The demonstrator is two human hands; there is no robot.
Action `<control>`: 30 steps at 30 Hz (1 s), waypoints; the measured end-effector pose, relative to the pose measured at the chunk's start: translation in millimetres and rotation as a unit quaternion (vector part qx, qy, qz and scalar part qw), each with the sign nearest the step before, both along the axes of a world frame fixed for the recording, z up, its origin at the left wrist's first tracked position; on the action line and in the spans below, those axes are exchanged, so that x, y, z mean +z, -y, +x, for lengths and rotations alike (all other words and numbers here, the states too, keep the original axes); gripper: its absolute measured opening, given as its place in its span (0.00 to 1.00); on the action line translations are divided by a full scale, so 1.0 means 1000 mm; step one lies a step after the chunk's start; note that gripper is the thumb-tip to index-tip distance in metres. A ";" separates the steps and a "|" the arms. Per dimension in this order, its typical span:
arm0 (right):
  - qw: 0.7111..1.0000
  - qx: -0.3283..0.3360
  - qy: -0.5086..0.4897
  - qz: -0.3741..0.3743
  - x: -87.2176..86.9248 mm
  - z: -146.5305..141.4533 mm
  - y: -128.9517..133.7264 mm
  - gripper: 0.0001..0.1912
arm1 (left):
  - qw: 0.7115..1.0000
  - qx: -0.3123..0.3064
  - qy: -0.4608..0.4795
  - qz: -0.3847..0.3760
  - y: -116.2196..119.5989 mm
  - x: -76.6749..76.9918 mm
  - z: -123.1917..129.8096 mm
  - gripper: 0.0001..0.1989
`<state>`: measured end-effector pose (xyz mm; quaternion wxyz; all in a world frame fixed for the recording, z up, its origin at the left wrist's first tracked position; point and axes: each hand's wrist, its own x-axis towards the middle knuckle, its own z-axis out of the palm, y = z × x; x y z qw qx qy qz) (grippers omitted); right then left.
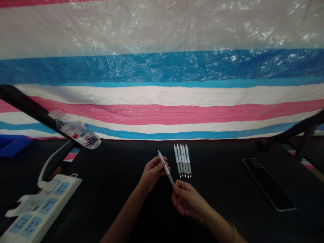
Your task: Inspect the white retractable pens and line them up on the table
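Head view: a white retractable pen (165, 167) is held slantwise above a black worktop (101, 189), between the left hand (152, 173) and the right hand (188, 199). Hazards: a slackened pinch could let the pen slip and drop, and its round barrel could then roll on the worktop. Because the left hand works just beside the tight row of similar pens (182, 161), a stray knuckle or the swinging pen could knock that row out of line. The clear plastic water bottle (78, 132), lying tilted against a dark bar (30, 109) at upper left, could roll if jolted. The white power strip (37, 207) with blue socket panels and its white cable (48, 165) lie at lower left, so a dropped pen could land among them. The dark phone or tablet (268, 184) lies well apart on the right, with the blue tray (12, 145) at far left and a striped tarpaulin (162, 111) hanging behind. Finger state: the left hand's fingers (157, 162) are pressed together, pinching the pen's barrel near its upper part with the upper end projecting beyond them. The right hand's fingers (177, 189) are loosely curled, their tips at or just beside the pen's lower end; whether they grip it cannot be told.
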<state>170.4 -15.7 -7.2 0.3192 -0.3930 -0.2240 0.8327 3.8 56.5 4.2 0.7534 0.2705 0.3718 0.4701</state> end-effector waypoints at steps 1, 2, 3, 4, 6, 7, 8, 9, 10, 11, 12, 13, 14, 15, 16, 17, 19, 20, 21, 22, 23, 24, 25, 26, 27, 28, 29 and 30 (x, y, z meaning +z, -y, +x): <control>1.000 -0.002 -0.002 -0.003 -0.001 0.000 0.000 0.27 | 1.000 0.001 0.000 -0.001 0.000 0.001 0.000 0.15; 1.000 -0.002 -0.005 -0.007 -0.002 0.000 0.000 0.28 | 1.000 0.003 -0.001 -0.002 0.000 0.001 0.001 0.15; 1.000 -0.001 -0.007 -0.010 -0.002 0.000 -0.001 0.28 | 1.000 0.006 -0.002 -0.004 0.000 0.002 0.001 0.16; 1.000 -0.001 -0.008 -0.010 -0.002 0.000 -0.001 0.29 | 1.000 0.008 -0.004 -0.005 0.000 0.002 0.001 0.16; 1.000 -0.003 -0.002 0.000 -0.002 0.000 -0.001 0.28 | 1.000 0.011 -0.007 -0.005 0.000 0.003 0.002 0.16; 1.000 -0.001 0.005 0.008 -0.001 0.000 -0.001 0.28 | 1.000 0.011 -0.008 -0.003 0.001 0.003 0.002 0.16; 1.000 0.001 0.014 0.018 -0.001 0.000 -0.001 0.27 | 1.000 0.009 -0.008 -0.002 0.001 0.003 0.002 0.16; 0.999 0.004 0.024 0.029 -0.002 -0.001 -0.001 0.27 | 1.000 0.006 -0.008 0.000 0.001 0.003 0.002 0.16; 0.999 0.007 0.033 0.037 -0.002 -0.001 -0.001 0.27 | 1.000 0.004 -0.007 0.002 0.001 0.003 0.002 0.16; 0.998 0.011 0.039 0.042 -0.003 -0.001 -0.001 0.27 | 1.000 0.001 -0.004 0.005 0.001 0.003 0.002 0.15; 0.998 0.013 0.042 0.043 -0.003 -0.001 -0.001 0.27 | 1.000 -0.002 -0.001 0.008 0.001 0.004 0.003 0.15; 0.998 0.014 0.044 0.042 -0.004 -0.001 -0.001 0.27 | 1.000 -0.003 0.002 0.013 0.002 0.004 0.003 0.15; 0.998 0.015 0.046 0.041 -0.005 0.000 -0.001 0.27 | 1.000 -0.003 0.005 0.018 0.002 0.004 0.003 0.15; 0.998 0.016 0.047 0.040 -0.005 0.000 -0.001 0.27 | 1.000 -0.003 0.008 0.021 0.002 0.004 0.003 0.14; 0.998 0.017 0.048 0.040 -0.005 0.000 -0.001 0.28 | 1.000 -0.002 0.010 0.023 0.002 0.003 0.003 0.14; 0.998 0.018 0.050 0.041 -0.004 0.001 -0.001 0.28 | 1.000 -0.001 0.010 0.023 0.002 0.003 0.003 0.14; 0.997 0.018 0.055 0.044 -0.002 0.001 -0.002 0.28 | 1.000 0.001 0.005 0.020 0.003 0.002 0.003 0.14; 0.997 0.020 0.062 0.051 -0.001 0.001 -0.002 0.28 | 1.000 0.002 0.000 0.020 0.003 0.002 0.003 0.15; 0.995 0.023 0.071 0.062 0.000 0.002 -0.003 0.28 | 1.000 0.003 -0.007 0.021 0.003 0.002 0.003 0.16; 0.993 0.028 0.083 0.078 0.001 0.002 -0.003 0.28 | 1.000 0.004 -0.014 0.024 0.003 0.002 0.003 0.18; 0.990 0.034 0.097 0.096 0.001 0.002 -0.004 0.29 | 0.999 0.004 -0.021 0.030 0.003 0.002 0.003 0.21; 0.986 0.037 0.112 0.115 0.002 0.002 -0.004 0.29 | 0.999 0.005 -0.027 0.038 0.004 0.003 0.004 0.26; 0.983 0.038 0.124 0.132 0.002 0.002 -0.005 0.29 | 0.998 0.007 -0.033 0.046 0.004 0.003 0.004 0.30; 0.980 0.037 0.133 0.144 0.002 0.002 -0.005 0.29 | 0.998 0.009 -0.039 0.053 0.004 0.004 0.003 0.34; 0.978 0.036 0.138 0.152 0.002 0.003 -0.006 0.29 | 0.997 0.009 -0.044 0.059 0.004 0.004 0.003 0.36; 0.977 0.034 0.142 0.158 0.002 0.003 -0.006 0.29 | 0.997 0.008 -0.049 0.064 0.004 0.004 0.003 0.37; 0.976 0.033 0.143 0.160 0.002 0.003 -0.006 0.29 | 0.996 0.004 -0.054 0.067 0.004 0.004 0.003 0.36; 0.976 0.034 0.143 0.161 0.002 0.003 -0.006 0.29 | 0.996 -0.001 -0.058 0.071 0.004 0.004 0.002 0.35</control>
